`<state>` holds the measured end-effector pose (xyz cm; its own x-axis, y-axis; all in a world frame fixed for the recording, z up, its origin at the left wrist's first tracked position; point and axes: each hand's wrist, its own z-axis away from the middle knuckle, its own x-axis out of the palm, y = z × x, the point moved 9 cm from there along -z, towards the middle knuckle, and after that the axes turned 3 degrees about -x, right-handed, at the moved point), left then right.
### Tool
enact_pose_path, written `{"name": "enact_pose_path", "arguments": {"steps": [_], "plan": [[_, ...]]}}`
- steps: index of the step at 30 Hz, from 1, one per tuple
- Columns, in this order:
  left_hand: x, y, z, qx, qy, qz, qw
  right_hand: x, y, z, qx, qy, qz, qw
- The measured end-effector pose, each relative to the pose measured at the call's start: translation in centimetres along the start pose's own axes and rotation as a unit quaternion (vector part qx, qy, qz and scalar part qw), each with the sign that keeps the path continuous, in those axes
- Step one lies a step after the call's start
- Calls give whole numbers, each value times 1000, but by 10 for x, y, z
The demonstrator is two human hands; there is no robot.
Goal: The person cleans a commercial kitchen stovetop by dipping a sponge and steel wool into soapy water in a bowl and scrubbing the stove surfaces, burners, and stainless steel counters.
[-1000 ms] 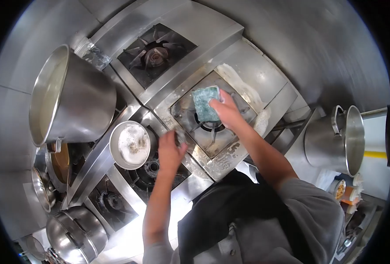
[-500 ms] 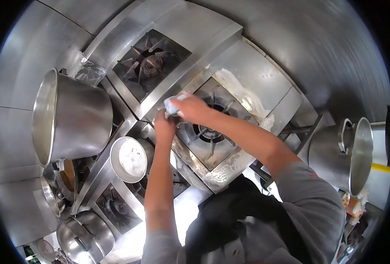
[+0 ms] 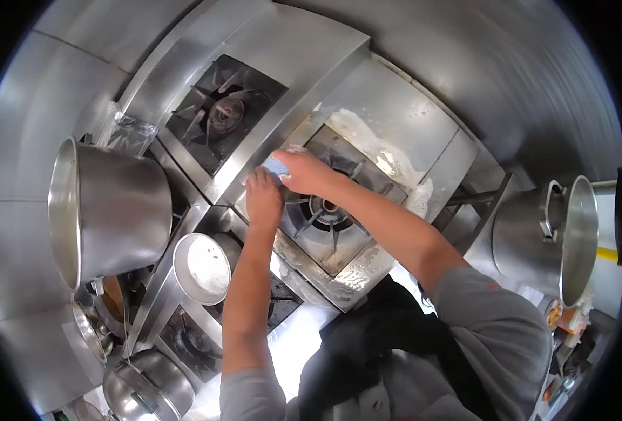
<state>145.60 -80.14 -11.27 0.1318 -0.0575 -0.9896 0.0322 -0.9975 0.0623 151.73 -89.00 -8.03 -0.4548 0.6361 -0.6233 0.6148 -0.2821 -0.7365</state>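
My right hand is closed on a pale blue sponge at the upper left corner of a soapy burner section. Right beside it, my left hand presses its curled fingers near the sponge's lower edge; whatever lies under them is hidden. White suds streak the steel around the burner. Below and left of my left hand stands a round metal pan with white foam inside.
A large steel pot stands at the left, with crumpled foil behind it. Another burner lies at the back. A lidded pot is at lower left, and a tall pot at the right.
My right hand has carried the sponge from over the burner to its upper left corner. My left hand has moved up beside it. The view has shifted slightly.
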Motion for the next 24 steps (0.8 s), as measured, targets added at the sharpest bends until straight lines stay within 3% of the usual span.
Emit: {"name": "enact_pose_path", "arguments": {"steps": [1, 6, 9, 16, 19, 21, 24], "plan": [[1, 0, -3, -12, -13, -45, 999, -17, -4, 7, 11, 54, -17, 998], [-7, 22, -5, 13, -28, -67, 997, -62, -24, 72, 26, 124, -54, 991], [9, 14, -15, -9, -89, -84, 992, -70, -33, 109, 47, 91, -57, 993], [32, 27, -60, 23, -49, -76, 996, -95, -39, 171, 108, 64, -75, 989], [42, 82, -123, 93, 29, -30, 995, -96, -53, 188, 128, 42, -92, 987], [36, 127, -171, 78, 12, -31, 996, -99, -64, 200, 131, 46, -84, 987], [48, 143, -195, 80, -37, -62, 994, -104, -66, 216, 160, 39, -84, 983]]}}
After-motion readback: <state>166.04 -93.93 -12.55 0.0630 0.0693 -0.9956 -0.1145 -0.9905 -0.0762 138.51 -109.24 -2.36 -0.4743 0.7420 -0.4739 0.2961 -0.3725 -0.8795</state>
